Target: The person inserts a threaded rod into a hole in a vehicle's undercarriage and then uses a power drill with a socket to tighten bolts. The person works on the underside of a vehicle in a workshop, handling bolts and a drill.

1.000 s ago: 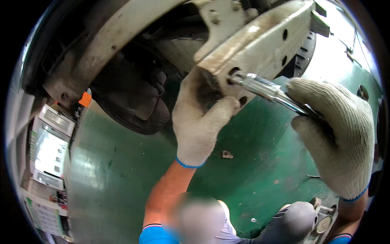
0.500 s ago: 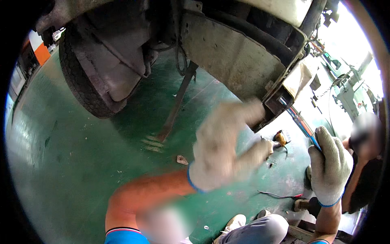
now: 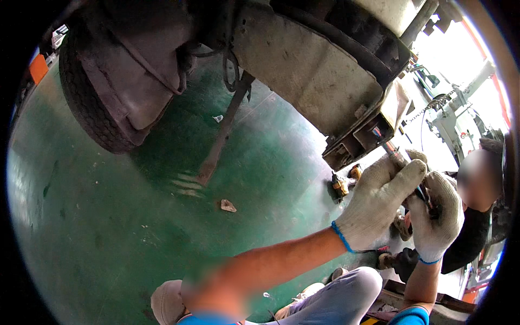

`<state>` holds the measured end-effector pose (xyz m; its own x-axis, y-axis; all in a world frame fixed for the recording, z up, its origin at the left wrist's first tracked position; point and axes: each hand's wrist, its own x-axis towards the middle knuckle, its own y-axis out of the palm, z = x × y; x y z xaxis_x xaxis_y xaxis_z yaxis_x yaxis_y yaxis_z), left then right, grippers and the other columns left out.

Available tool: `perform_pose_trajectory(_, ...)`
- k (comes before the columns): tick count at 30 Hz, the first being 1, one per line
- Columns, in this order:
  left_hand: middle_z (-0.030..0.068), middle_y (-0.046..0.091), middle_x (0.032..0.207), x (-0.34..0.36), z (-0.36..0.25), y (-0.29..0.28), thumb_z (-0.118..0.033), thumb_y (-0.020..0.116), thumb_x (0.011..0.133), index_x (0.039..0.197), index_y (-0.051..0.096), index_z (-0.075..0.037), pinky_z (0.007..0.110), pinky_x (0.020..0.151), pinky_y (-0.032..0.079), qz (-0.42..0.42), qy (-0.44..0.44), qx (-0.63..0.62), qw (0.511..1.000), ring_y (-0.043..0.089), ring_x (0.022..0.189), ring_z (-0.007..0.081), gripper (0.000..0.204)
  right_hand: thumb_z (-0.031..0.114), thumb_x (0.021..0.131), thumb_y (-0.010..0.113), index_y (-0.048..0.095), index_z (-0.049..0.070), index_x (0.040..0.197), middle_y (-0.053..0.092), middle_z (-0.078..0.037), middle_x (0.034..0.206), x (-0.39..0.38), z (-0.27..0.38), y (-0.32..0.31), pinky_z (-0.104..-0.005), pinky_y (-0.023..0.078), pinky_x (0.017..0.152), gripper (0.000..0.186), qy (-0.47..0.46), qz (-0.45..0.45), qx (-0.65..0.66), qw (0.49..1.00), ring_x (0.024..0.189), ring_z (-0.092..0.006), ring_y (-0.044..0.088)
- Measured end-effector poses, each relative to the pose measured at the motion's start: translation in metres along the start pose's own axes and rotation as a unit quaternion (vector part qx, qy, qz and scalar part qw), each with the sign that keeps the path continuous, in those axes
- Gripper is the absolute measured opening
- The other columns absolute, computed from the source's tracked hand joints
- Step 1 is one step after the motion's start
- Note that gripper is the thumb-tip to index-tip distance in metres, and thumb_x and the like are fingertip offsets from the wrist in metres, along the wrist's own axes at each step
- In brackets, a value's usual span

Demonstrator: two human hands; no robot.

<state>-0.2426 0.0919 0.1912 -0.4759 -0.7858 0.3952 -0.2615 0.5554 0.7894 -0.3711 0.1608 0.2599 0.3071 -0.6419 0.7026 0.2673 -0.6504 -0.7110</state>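
A slim rod-like tool [image 3: 389, 146], bluish at its tip and greyish-brown further down, reaches into the open end of a box-shaped metal beam [image 3: 360, 142] on a vehicle's underside. My left hand [image 3: 380, 197], in a white knit glove, is closed around the rod just outside that opening. Just to its right, my right hand [image 3: 437, 214], gloved the same way, grips the rod's lower end, where a dark piece shows at the palm. The fingers cover much of the rod, so its exact kind cannot be made out.
A tyre [image 3: 89, 103] hangs at the left, and a pale panel [image 3: 303, 70] spans above. A slanting metal bar [image 3: 223, 135] reaches the green floor [image 3: 108, 233]. Yellow-and-black power tools [image 3: 341, 184] lie beyond my left hand. Another person [image 3: 471, 233] crouches close at the right.
My left hand has swung right and closed on the rod beside my right hand. My right hand has stayed near the rod's lower end. The view has shifted a little.
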Motion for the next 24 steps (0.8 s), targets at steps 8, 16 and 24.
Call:
perform_pose_trajectory(8, -0.0047, 0.053, 0.08, 0.001, -0.001, 0.004, -0.03, 0.058, 0.101, 0.105, 0.062, -0.005, 0.017, 0.054, 0.041, -0.034, 0.006, 0.009, 0.999, 0.048, 0.068, 0.0001, 0.026, 0.003, 0.083, 0.064, 0.058, -0.004, 0.127, 0.062, -0.012, 0.092, -0.048, -0.026, -0.006, -0.0302, 0.049, 0.065, 0.044, -0.016, 0.03, -0.087, 0.996, 0.073, -0.0186, 0.059)
perform_pose_trajectory(16, -0.0048, 0.054, 0.081, 0.0, 0.003, 0.004, -0.03, 0.06, 0.1, 0.111, 0.062, -0.005, 0.017, 0.052, 0.039, -0.04, 0.006, 0.0, 0.999, 0.047, 0.066, -0.0004, 0.028, 0.018, 0.097, 0.059, 0.057, -0.007, 0.123, 0.058, -0.006, 0.079, -0.06, -0.038, 0.004, -0.0225, 0.04, 0.049, 0.036, 0.049, -0.005, 0.088, 0.995, 0.055, -0.0085, 0.051)
perform_pose_trajectory(24, 0.0041, 0.064, 0.096, -0.001, 0.002, -0.006, -0.03, 0.062, 0.098, 0.121, 0.058, 0.0, 0.02, 0.059, 0.044, -0.022, -0.001, -0.037, 0.999, 0.053, 0.071, 0.0053, 0.038, 0.039, 0.097, 0.059, 0.054, -0.008, 0.125, 0.058, -0.003, 0.069, -0.044, -0.012, -0.007, -0.018, 0.033, 0.042, 0.054, 0.276, 0.048, 0.378, 0.882, 0.048, -0.0045, 0.046)
